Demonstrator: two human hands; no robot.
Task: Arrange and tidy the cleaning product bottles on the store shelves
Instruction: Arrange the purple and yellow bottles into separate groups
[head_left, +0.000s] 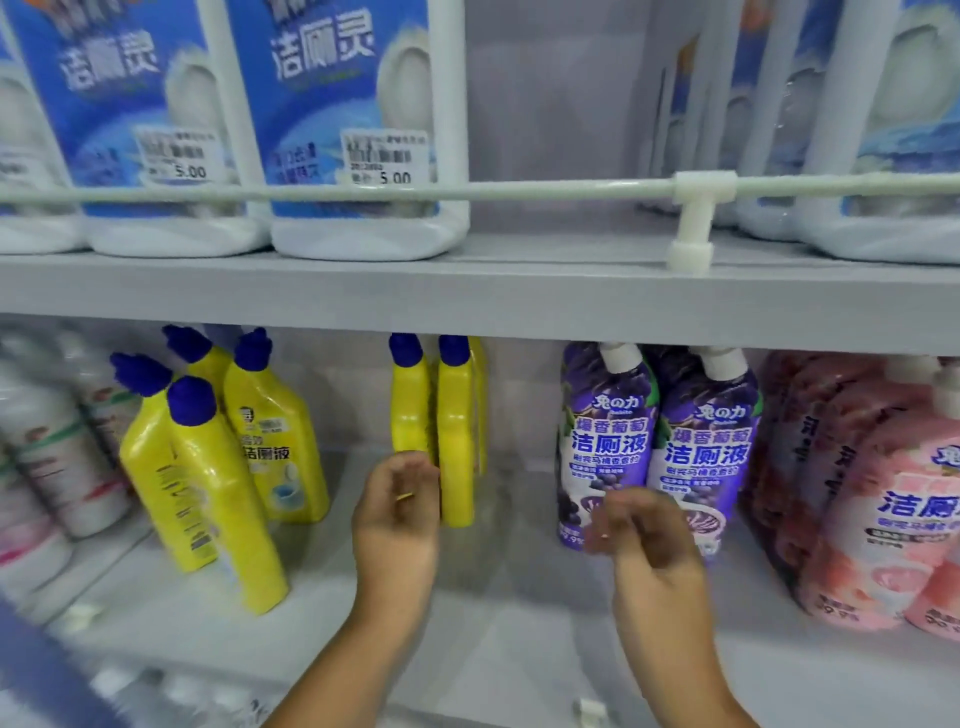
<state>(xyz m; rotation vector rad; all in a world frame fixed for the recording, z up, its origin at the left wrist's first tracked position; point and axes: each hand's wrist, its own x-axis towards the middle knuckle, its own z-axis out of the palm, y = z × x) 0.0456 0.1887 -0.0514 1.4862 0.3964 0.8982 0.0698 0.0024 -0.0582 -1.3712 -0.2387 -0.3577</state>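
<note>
On the lower shelf (467, 649), two yellow toilet-cleaner bottles with blue caps (457, 431) stand side by side at the middle back. My left hand (397, 514) is right in front of the base of the left one, its fingers curled and blurred, so a grip cannot be made out. Several more yellow bottles (208, 478) stand crowded and leaning at the left. My right hand (649, 540) hovers with loosely curled fingers in front of two purple grape-scent cleaner bottles (696, 447) and holds nothing.
Pink bottles (883, 519) fill the right end and white bottles (47, 467) the left end of the lower shelf. Above, big blue-and-white bottles (353, 130) stand behind a white guard rail (519, 189), with a gap to their right.
</note>
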